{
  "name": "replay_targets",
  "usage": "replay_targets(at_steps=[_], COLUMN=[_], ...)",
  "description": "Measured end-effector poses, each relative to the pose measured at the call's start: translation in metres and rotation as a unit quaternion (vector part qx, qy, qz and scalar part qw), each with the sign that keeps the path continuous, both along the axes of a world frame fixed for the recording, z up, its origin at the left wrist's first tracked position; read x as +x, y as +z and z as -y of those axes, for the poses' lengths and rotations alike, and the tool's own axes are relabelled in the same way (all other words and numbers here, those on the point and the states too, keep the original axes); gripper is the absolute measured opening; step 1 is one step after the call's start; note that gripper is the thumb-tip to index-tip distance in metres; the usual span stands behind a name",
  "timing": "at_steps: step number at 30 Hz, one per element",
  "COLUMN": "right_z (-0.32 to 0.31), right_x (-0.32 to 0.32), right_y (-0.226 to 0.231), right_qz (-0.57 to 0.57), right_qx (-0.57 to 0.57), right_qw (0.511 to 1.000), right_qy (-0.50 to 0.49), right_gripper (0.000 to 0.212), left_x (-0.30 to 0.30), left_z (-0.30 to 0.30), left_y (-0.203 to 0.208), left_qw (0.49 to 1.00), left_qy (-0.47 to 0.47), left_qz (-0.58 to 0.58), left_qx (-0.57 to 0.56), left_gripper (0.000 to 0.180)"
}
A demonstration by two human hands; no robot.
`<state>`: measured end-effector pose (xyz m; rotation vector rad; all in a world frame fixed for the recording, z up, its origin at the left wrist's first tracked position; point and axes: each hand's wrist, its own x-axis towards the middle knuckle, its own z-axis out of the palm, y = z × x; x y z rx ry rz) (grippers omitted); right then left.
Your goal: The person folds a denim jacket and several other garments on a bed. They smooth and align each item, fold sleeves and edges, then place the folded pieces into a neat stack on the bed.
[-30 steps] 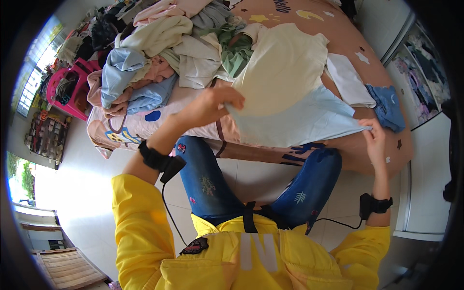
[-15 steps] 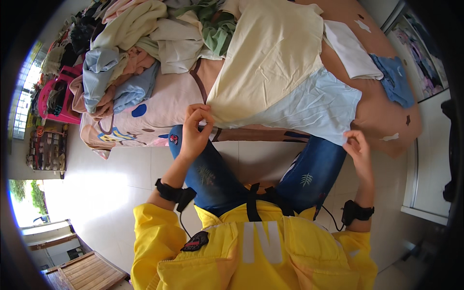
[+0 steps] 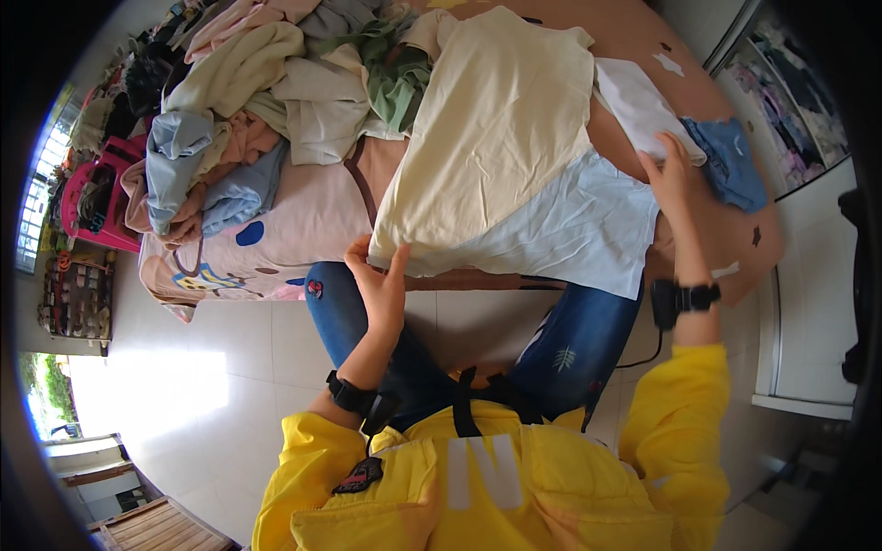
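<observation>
A cream and light-blue shirt [image 3: 501, 151] lies spread over the bed's near edge, its pale blue part hanging down toward my right knee. My left hand [image 3: 378, 289] is at the shirt's lower left corner, thumb resting on the cream cloth and fingers apart. My right hand [image 3: 675, 179] reaches forward, fingers stretched, beside the near end of a folded white garment [image 3: 638, 106]. Whether its fingertips touch that cloth is hard to tell. Just right of the white garment sits a folded blue denim piece [image 3: 729, 161].
A heap of rumpled clothes [image 3: 243, 69] covers the bed's left side, with a green garment [image 3: 395, 83] at its right edge. A pink basket [image 3: 101, 197] stands farther left. The bed [image 3: 285, 207] has a patterned cover. White cabinet [image 3: 808, 303] at right.
My right hand has let go of the shirt's lower right corner and moved forward to the white garment. My left hand's pinch has opened at the lower left corner.
</observation>
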<state>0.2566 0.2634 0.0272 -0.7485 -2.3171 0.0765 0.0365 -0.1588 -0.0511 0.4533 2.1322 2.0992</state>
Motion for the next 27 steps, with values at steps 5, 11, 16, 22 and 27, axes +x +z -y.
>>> replay_targets(at_steps=[5, 11, 16, 22, 27], right_z=[-0.047, -0.044, -0.092, -0.171, -0.15], right_x=[-0.078, -0.125, -0.091, -0.038, -0.005], right_y=[0.016, 0.021, -0.004, 0.018, 0.044], right_qz=[0.272, 0.443, 0.282, 0.222, 0.042], right_qx=[-0.019, -0.152, -0.174, -0.242, -0.546], right_qw=[0.952, 0.871, 0.943, 0.931, 0.834], right_qy=[-0.137, -0.15, -0.023, -0.158, -0.061], right_gripper=[0.065, 0.065, 0.083, 0.093, 0.069], left_x=[-0.004, -0.013, -0.019, -0.023, -0.021], left_z=[0.002, 0.004, 0.01, 0.014, 0.012], left_y=[0.009, 0.023, 0.026, 0.031, 0.037], left_qw=[0.998, 0.99, 0.987, 0.982, 0.977], left_qy=[-0.016, -0.043, -0.086, -0.112, -0.115], left_qz=[0.023, 0.017, 0.089, 0.113, 0.148], left_qx=[-0.05, -0.133, -0.105, -0.103, -0.101], left_gripper=[0.055, 0.053, 0.053, 0.051, 0.05])
